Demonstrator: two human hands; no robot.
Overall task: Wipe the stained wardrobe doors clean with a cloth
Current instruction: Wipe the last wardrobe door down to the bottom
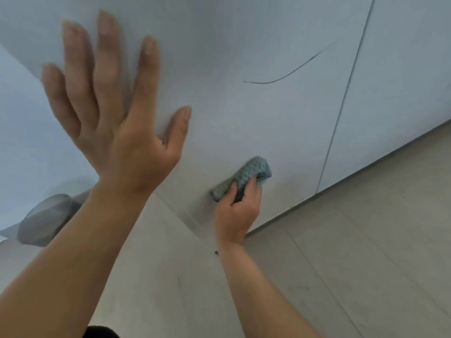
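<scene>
A white wardrobe door (244,45) fills the upper part of the head view. A thin dark curved mark (288,71) runs across it at the upper right. My left hand (114,113) lies flat against the door with its fingers spread and straight. Lower down, near the door's bottom edge, my right hand (239,208) grips a folded blue-green cloth (246,174) and holds it against the door. The mark is well above and to the right of the cloth.
A second door panel (402,81) lies to the right beyond a narrow vertical gap. Pale tiled floor (353,264) spreads below the wardrobe. A round grey object (44,220) sits on the floor at the left, by the wardrobe's corner.
</scene>
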